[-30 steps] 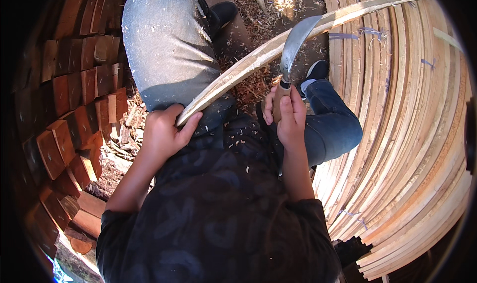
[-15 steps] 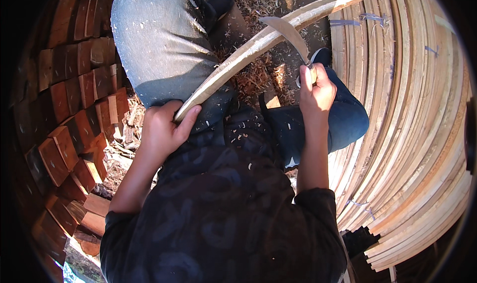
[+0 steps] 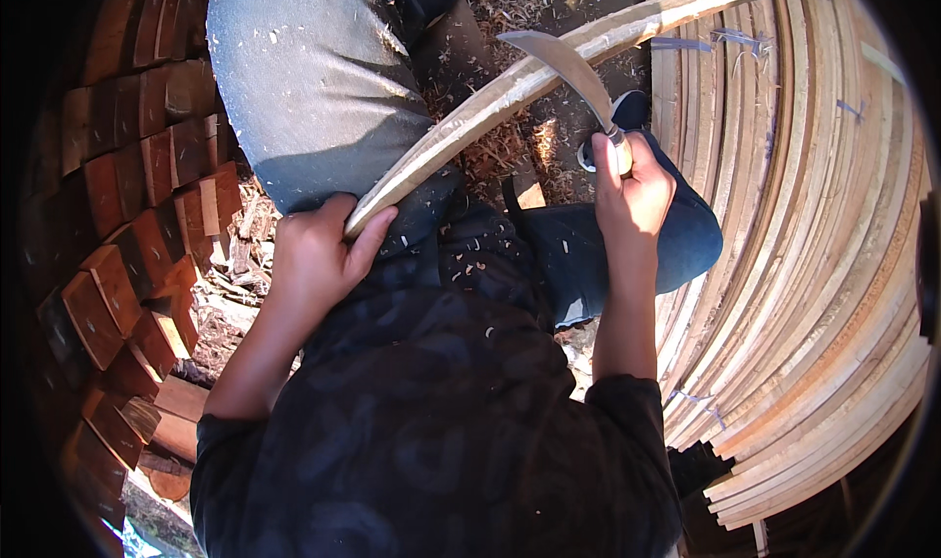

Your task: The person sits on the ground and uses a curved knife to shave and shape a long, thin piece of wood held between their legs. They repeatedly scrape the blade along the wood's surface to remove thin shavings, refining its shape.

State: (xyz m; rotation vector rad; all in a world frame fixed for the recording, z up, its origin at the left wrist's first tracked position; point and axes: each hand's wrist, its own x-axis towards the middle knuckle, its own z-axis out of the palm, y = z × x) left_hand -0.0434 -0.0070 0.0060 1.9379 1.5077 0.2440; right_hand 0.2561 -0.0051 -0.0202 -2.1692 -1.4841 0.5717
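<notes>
Left hand [image 3: 319, 249]: thumb on top, fingers curled under, pinching the near end of a long, pale, gently bowed wooden strip [image 3: 490, 107] at the left thigh. Right hand [image 3: 632, 191]: fingers wrapped round the light-brown wooden handle of a curved grey steel knife [image 3: 578, 71], thumb along the handle. Blade crosses over the strip mid-length, tip to upper left; can't tell if the edge touches wood. Strip's long axis runs diagonally from lap to upper right, far end over the stack of long pale wooden slats [image 3: 774, 264]; can't tell if it rests there. Purple ties [image 3: 681, 44] on slats. Right knee in blue denim jeans [image 3: 304, 78] sits between right hand and slats. Brown wood shavings [image 3: 500, 151] on ground between legs. Stacked reddish-brown wooden blocks [image 3: 98, 313] far left
</notes>
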